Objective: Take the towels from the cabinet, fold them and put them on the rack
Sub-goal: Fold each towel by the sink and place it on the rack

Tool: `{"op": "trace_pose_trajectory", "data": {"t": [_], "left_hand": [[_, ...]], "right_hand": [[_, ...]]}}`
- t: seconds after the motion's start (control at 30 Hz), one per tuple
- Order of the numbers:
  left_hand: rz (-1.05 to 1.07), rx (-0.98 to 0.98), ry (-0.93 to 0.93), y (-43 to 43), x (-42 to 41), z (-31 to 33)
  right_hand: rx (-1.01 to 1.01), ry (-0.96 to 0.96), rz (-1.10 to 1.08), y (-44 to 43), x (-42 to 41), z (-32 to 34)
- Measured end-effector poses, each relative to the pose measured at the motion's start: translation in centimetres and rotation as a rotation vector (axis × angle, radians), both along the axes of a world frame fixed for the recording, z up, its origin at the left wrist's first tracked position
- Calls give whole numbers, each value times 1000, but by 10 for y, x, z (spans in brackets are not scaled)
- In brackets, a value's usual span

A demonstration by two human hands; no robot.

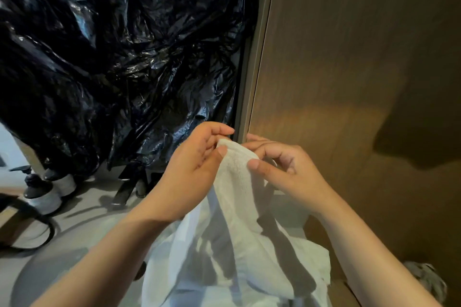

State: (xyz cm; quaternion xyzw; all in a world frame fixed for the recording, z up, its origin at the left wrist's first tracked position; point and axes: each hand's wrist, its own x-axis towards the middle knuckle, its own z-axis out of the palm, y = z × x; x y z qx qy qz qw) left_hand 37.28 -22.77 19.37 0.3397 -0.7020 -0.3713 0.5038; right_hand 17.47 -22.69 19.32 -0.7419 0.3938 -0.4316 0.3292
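Cloth, plastic and wood, as we find them.
We see the towel as white cloth with a nubbly looped pile; the sheet is black plastic — glossy and crinkled; the panel looks like matt brown wood, finely grained; the floor is pale and smooth.

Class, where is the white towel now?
The white towel hangs lower centre in the head view, its top pinched by the left hand and right hand; black plastic sheeting left, wooden panel right.

Left hand and right hand pinch the top of a white towel between them; black plastic hangs beyond the left hand, wooden panel beyond the right.
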Motion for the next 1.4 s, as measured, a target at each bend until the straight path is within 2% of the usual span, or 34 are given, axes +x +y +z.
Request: {"op": "trace_pose_trajectory", "data": {"t": [0.2,0.43,0.57,0.67,0.8,0.9,1.0,1.07,1.17,1.3,1.4], "left_hand": [[84,-121,-57,-19,-1,37],[114,-153,33,-38,2,72],[163,-209,26,-54,3,80],[265,-245,-9,-62,5,82],[329,-211,46,-74,10,76],[348,-232,-14,-78,12,68],[369,-222,-41,-86,11,59],[385,-207,-38,-93,9,54],[404,-215,-64,-105,6,46],[469,-183,-40,-126,13,37],[524,-185,-56,-139,22,29]], "right_hand": [[-114,43,-38,-9,0,27],[-92,153,-17,-9,-10,42],[-123,172,-72,-12,-15,56],[-153,259,-115,-15,-20,56],[-84,360,-150,-19,-36,38],[0,369,-145,-18,-47,19],[-36,297,-212,-16,-50,-2],[-67,175,-283,-17,-49,-14],[-39,98,-276,-20,-50,-32],[94,213,-224,-16,-72,-55],[120,349,-278,-10,-92,-68]]}}
